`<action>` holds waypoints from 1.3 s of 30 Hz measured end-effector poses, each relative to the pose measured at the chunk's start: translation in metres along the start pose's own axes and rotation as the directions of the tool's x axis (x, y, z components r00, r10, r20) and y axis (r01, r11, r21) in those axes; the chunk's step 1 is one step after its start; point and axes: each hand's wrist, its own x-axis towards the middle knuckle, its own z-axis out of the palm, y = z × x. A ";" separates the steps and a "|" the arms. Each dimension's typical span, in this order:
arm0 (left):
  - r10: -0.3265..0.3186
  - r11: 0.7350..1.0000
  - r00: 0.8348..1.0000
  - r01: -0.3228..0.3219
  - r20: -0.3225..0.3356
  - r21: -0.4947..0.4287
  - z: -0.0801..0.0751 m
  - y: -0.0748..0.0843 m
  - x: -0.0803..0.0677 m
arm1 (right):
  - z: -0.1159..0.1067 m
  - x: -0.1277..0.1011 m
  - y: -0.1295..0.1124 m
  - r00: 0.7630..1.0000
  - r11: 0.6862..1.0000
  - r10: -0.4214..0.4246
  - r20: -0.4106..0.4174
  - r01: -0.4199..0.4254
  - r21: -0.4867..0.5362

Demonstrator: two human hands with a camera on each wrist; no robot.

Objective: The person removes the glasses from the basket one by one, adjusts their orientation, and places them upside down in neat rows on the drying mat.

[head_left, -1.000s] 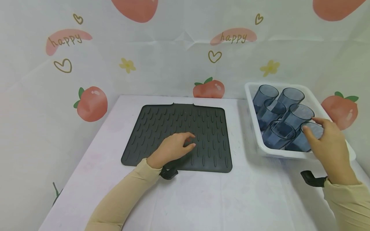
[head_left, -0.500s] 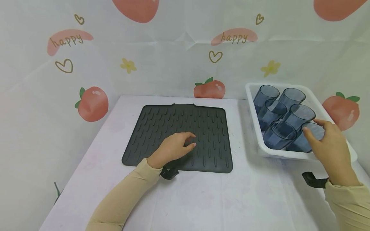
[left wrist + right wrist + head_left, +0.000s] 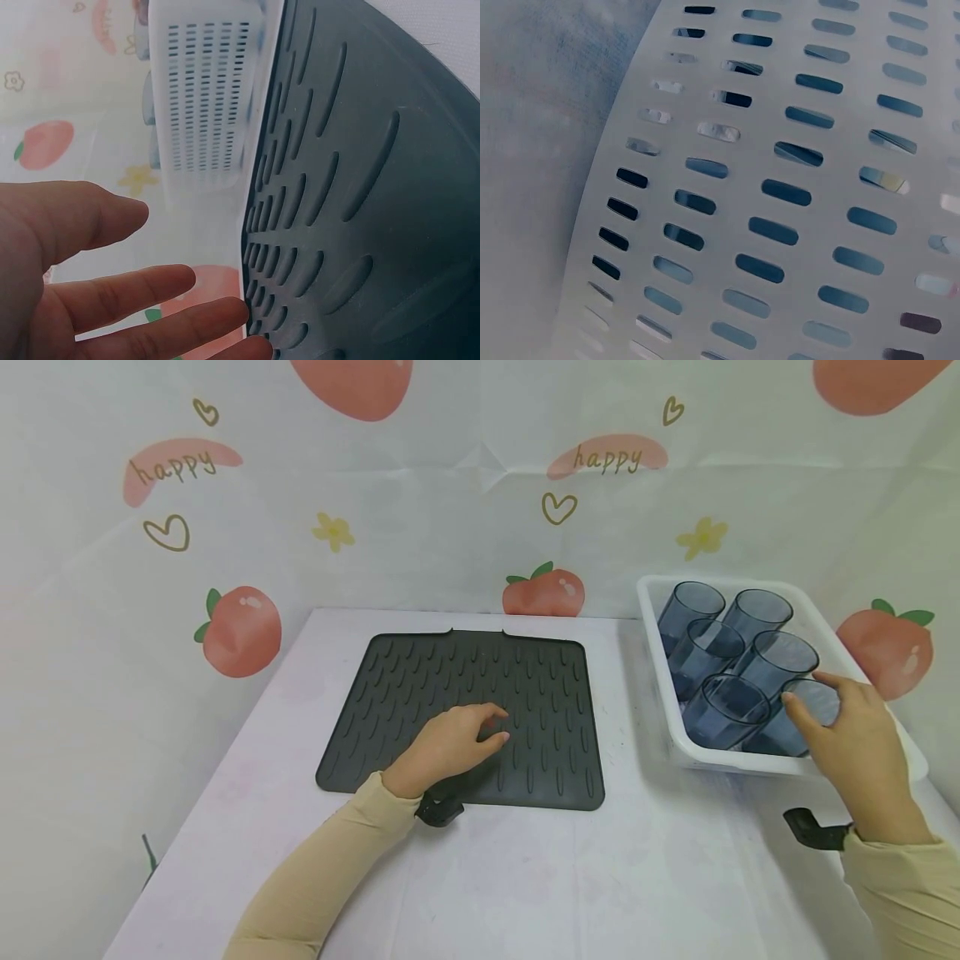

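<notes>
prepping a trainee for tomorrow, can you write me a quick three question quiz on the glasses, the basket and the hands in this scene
1. How many blue-tinted glasses stand in the white basket?
2. True or false: the left hand, seen over the dark ribbed mat, is holding nothing.
3. Which glass is the right hand at?
A. back left
B. front right
C. middle left

Key:
1. Six, in three rows of two.
2. True; no object is between its thumb and fingers.
3. B; its thumb and fingers are at the rim of the front-right glass, though firm contact cannot be confirmed.
</notes>
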 end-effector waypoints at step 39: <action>-0.001 1.000 1.000 0.000 -0.012 -0.018 -0.001 0.001 -0.002 | 0.006 -0.003 0.005 1.000 1.000 -0.024 0.019 0.024 -0.016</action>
